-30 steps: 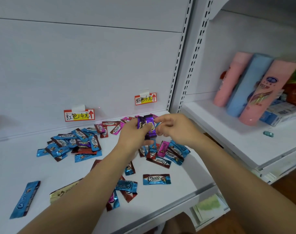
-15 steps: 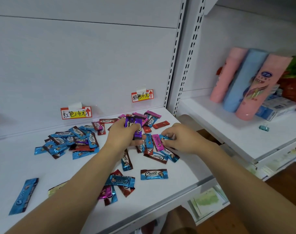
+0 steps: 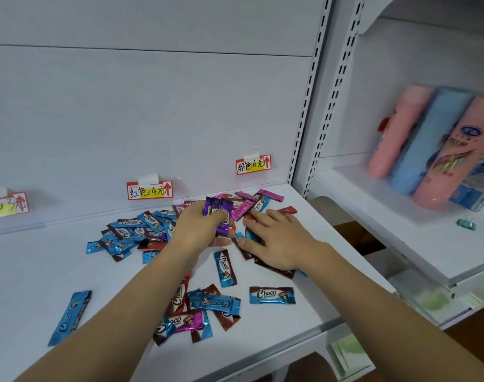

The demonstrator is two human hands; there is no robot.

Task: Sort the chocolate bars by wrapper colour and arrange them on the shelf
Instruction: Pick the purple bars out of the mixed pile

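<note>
Your left hand (image 3: pixel 199 230) grips purple bars (image 3: pixel 220 213); your right hand (image 3: pixel 276 241) lies flat, fingers spread, on mixed bars (image 3: pixel 274 268) near the shelf (image 3: pixel 304 312) back edge.

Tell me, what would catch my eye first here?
Probably the bunch of purple bars that the left hand grips above the middle of the white shelf. Around it lie scattered bars, with a blue heap to the left, and the right hand rests flat on some. Red price tags stick to the back wall.

Leftmost price tag (image 3: pixel 6 206) cut by the frame edge, bars under right hand (image 3: pixel 274 241) hidden.
</note>
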